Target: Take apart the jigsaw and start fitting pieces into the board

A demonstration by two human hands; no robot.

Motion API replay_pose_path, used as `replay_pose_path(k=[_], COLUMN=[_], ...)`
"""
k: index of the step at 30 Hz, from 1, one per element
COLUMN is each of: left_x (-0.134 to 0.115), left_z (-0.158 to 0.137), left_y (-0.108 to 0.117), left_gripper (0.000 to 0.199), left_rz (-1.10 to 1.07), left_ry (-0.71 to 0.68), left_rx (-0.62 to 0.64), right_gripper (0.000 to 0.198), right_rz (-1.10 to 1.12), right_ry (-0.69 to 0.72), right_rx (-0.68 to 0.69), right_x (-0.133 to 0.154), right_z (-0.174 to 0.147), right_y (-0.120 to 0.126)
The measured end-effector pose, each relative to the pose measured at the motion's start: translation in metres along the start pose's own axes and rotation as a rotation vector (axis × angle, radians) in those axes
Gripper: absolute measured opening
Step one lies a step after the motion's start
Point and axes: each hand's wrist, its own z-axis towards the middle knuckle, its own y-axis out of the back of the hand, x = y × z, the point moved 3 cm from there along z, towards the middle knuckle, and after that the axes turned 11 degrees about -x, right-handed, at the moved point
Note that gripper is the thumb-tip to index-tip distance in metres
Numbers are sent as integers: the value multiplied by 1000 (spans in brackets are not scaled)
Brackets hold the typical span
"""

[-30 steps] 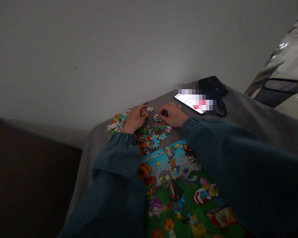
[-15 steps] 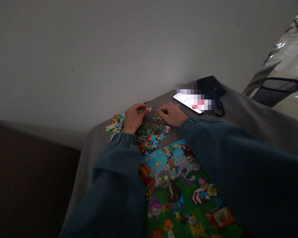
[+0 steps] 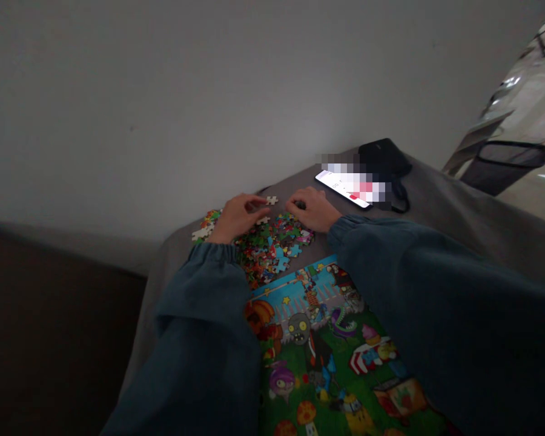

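My left hand hovers over the puzzle pile, thumb and forefinger apart. By its forefinger tip is a pale, back-side-up puzzle piece; whether they touch is hard to tell. To the right, my right hand is curled, thumb and fingertips together, and anything between them is hidden. Loose puzzle pieces, mostly picture side up, lie heaped below and between both hands. In front of the heap lies a colourful picture sheet with cartoon zombies and plants, partly covered by my sleeves.
A lit phone lies on the grey cloth right of my right hand. Behind it sits a black case-like object with a dark strap. A pale wall rises along the back edge.
My left hand has moved left and slightly down, its fingers parting from the pale piece. My right hand has barely moved.
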Motion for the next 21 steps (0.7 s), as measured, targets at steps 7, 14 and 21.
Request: replay_pose_path(k=[7,14,21], left_x=[7,8,5], left_z=[-2,2,1], left_y=[0,-10,-41], left_gripper=[20,30,39], left_rz=[154,275,267], left_ry=[8,-54,-209], left_rx=[211,40,22], right_gripper=[20,20,19], right_rz=[-10,-7,-33], right_ry=[30,35,64], right_rx=[-13,-15,-21], right_x=[1,0,3], right_z=[-1,0,-1], right_y=[-1,-1,-3])
